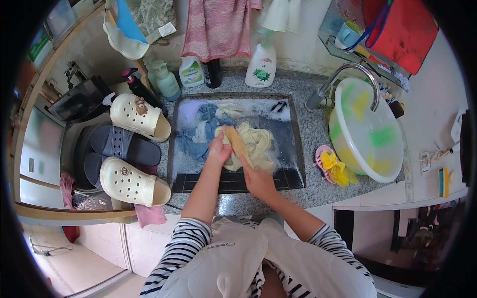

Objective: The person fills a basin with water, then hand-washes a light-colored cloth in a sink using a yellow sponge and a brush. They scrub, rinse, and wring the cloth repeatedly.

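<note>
My right hand point(258, 178) is closed around the handle of a wooden brush point(235, 140), whose head lies over pale yellow cloth point(257, 139). At the brush head's left, my left hand point(220, 147) holds a bunched part of that cloth. Both hands are over a dark rectangular sink basin point(290, 149) holding soapy water. Wet blue cloth point(193, 143) lies in suds at the basin's left, with a lilac item point(192, 110) in the back left corner. Small black items point(278, 107) float in foam at the back right.
A curved metal faucet point(344, 69) and tilted plastic basin point(367, 130) stand right, beside a pink soap dish point(323, 160) and yellow mesh puff point(333, 167). Bottles point(261, 67) line the back edge. Clogs point(128, 182) and grey slides point(125, 143) sit left; a pink towel point(220, 29) hangs behind.
</note>
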`<action>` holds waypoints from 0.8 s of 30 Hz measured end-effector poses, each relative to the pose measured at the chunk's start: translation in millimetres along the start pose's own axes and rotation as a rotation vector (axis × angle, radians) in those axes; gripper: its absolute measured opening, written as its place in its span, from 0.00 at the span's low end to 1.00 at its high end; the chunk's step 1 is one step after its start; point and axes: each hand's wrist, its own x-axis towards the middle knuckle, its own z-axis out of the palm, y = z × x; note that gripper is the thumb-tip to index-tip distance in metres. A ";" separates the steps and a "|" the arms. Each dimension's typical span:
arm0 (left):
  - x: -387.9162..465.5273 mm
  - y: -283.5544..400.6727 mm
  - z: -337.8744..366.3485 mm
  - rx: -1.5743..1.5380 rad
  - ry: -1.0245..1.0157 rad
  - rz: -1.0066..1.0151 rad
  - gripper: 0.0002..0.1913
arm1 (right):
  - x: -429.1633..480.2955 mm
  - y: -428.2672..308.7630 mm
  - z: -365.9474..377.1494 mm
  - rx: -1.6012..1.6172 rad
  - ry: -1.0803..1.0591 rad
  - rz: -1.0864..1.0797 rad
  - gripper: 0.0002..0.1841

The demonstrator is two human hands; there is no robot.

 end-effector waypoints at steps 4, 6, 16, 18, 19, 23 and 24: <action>-0.9 -34.5 5.6 0.002 -0.106 0.010 0.20 | 41.5 23.2 -0.6 -0.126 -0.095 0.223 0.28; -12.6 -36.9 29.3 0.149 -0.166 -0.035 0.20 | 59.0 59.7 -8.2 -0.114 -0.001 0.247 0.29; 61.8 -96.0 55.9 2.306 0.029 0.848 0.32 | -5.1 125.1 -25.7 -0.078 0.167 0.423 0.30; 72.5 -114.9 51.7 2.434 -0.021 0.766 0.30 | -13.5 126.0 -30.1 -0.027 0.169 0.429 0.30; 79.4 -122.9 45.7 2.496 -0.040 0.717 0.29 | -16.6 122.6 -33.5 -0.003 0.163 0.433 0.30; 119.3 -131.7 20.8 2.665 -0.008 0.510 0.26 | -11.4 112.4 -49.4 0.096 0.039 0.510 0.28; 119.7 -131.2 28.6 2.601 0.006 0.567 0.24 | -11.9 116.4 -48.0 0.083 0.036 0.524 0.28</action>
